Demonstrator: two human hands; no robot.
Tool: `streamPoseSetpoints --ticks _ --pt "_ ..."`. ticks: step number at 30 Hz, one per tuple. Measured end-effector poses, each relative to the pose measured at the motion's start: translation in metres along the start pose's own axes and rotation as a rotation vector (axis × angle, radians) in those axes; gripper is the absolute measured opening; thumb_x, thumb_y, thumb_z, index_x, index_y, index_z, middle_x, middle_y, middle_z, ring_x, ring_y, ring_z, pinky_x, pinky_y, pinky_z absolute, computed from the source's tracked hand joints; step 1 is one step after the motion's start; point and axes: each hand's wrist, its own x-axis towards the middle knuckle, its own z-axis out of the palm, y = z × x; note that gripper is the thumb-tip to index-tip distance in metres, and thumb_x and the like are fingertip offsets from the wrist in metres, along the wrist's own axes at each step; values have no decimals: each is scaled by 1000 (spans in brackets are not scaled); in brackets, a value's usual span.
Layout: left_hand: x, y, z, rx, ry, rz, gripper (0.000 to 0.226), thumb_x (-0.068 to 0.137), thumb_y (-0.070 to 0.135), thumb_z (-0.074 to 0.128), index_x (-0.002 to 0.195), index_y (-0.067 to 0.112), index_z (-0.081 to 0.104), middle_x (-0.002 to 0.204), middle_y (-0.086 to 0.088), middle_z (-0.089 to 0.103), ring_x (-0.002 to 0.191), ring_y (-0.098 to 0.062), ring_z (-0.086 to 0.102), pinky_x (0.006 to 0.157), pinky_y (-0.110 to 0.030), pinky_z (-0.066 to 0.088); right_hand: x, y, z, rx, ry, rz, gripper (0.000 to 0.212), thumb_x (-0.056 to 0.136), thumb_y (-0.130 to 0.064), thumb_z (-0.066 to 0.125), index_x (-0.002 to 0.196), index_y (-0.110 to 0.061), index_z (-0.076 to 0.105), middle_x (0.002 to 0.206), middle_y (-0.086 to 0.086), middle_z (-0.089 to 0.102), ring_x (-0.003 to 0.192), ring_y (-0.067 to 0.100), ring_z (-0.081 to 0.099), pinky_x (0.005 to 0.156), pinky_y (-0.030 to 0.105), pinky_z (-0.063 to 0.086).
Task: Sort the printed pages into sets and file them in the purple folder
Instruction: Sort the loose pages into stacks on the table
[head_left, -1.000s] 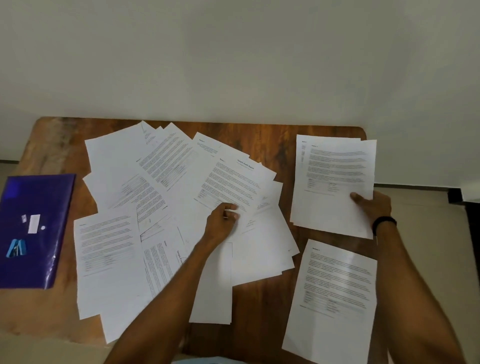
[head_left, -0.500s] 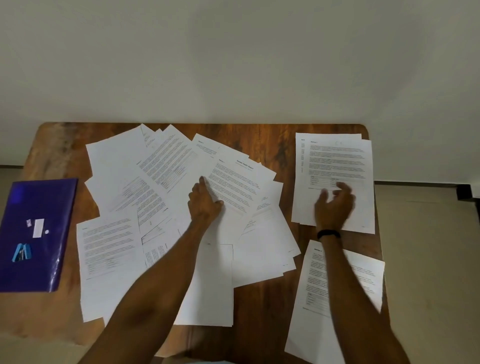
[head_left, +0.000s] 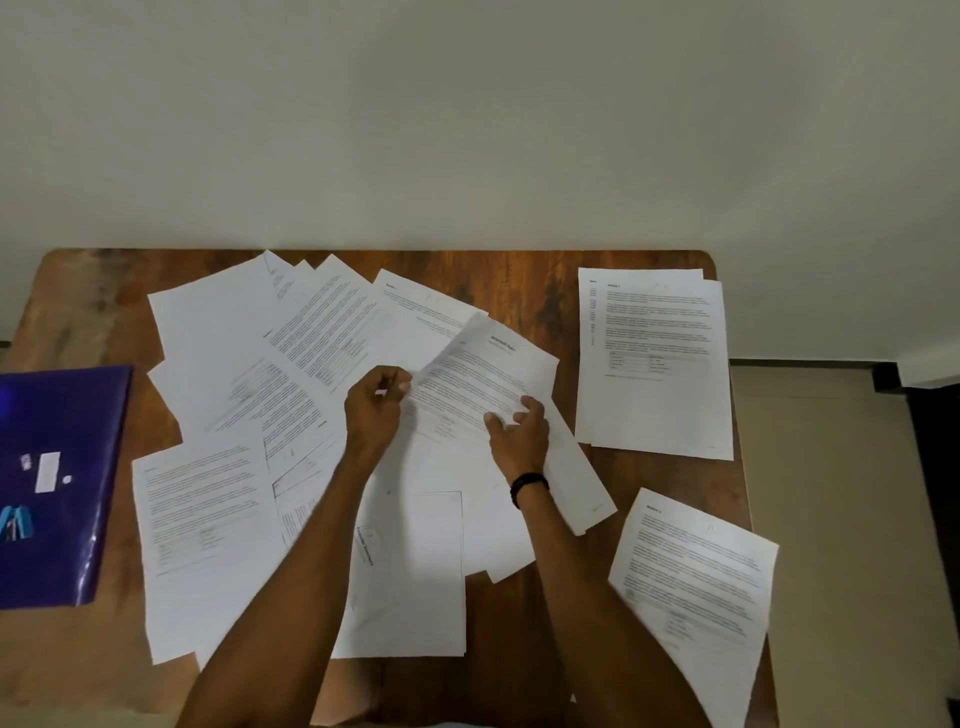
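Several printed pages (head_left: 223, 499) lie fanned over the left and middle of the wooden table (head_left: 519, 280). A titled page (head_left: 483, 364) is raised off this spread. My left hand (head_left: 371, 415) pinches its left edge. My right hand (head_left: 519, 436), a black band on its wrist, grips its lower right part. A small stack of pages (head_left: 654, 364) lies at the far right. A single page (head_left: 691, 587) lies at the near right, overhanging the table edge. The purple folder (head_left: 57, 467) lies shut at the left edge.
White stickers and a small blue item (head_left: 15, 522) sit on the folder. A pale wall rises just behind the table. Floor shows to the right, with a dark object (head_left: 930, 467) at the frame's right edge. Bare wood shows between the spread and the right-hand pages.
My right hand left the far-right stack and moved left to the titled page. My left hand took hold of that page's left edge, and the page lifted off the spread.
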Motion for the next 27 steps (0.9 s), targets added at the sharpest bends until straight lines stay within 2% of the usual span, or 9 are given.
streamPoseSetpoints --ticks 3,8,11,12,15,18,21,23,27 --pt "-10 8 -6 -69 40 24 16 93 -1 59 93 13 68 91 9 69 87 -4 62 83 -28 51 1 2 3 32 21 21 70 87 -17 77 143 -8 36 135 18 47 117 33 58 94 35 54" --pt "-9 19 -13 -114 274 58 29 100 3 47 114 20 67 116 2 65 106 -17 60 89 -30 52 -1 -1 0 52 -3 23 72 85 -21 78 144 -10 37 133 16 48 102 22 56 79 26 51" --pt "-4 33 -24 -217 365 53 34 98 -2 46 125 14 60 109 7 62 96 2 58 81 -17 52 -2 -2 -2 131 -95 43 78 85 -29 78 147 -16 33 137 10 47 111 23 56 86 29 55" --pt "-1 35 -28 -261 377 36 37 97 -2 48 129 16 57 107 4 62 95 1 59 81 -17 53 -3 -5 -4 180 -146 60 78 85 -32 78 147 -18 32 138 7 47 113 21 55 89 30 54" --pt "5 34 -32 -335 341 -49 43 94 3 54 130 27 52 111 -11 64 102 -16 63 87 -27 56 -3 -16 -10 366 -286 40 53 90 -33 73 135 -20 49 135 4 61 116 18 63 96 30 53" --pt "5 33 -20 -416 262 -94 42 94 3 58 126 29 55 103 -2 63 98 -12 62 93 -34 56 2 -23 -27 369 -320 -90 36 92 -27 71 124 -13 64 122 1 70 109 16 69 95 35 57" --pt "1 38 4 -433 119 -146 42 94 3 60 128 27 55 99 1 64 95 -14 62 88 -34 55 20 -23 -59 277 -193 -106 31 90 -20 74 117 -5 67 116 5 71 103 19 68 94 38 57" --pt "-5 40 24 -384 -11 -169 44 94 7 65 131 26 54 102 -3 65 97 -19 65 86 -37 57 38 -21 -91 219 -27 -58 35 87 -26 77 112 -4 68 114 7 70 103 22 66 94 37 56" --pt "-19 38 65 -40 -212 -50 49 91 29 71 136 23 51 128 -5 63 113 -22 62 98 -42 53 72 -11 -176 78 258 -26 28 87 -20 76 109 -4 70 114 12 71 106 29 66 94 39 54"
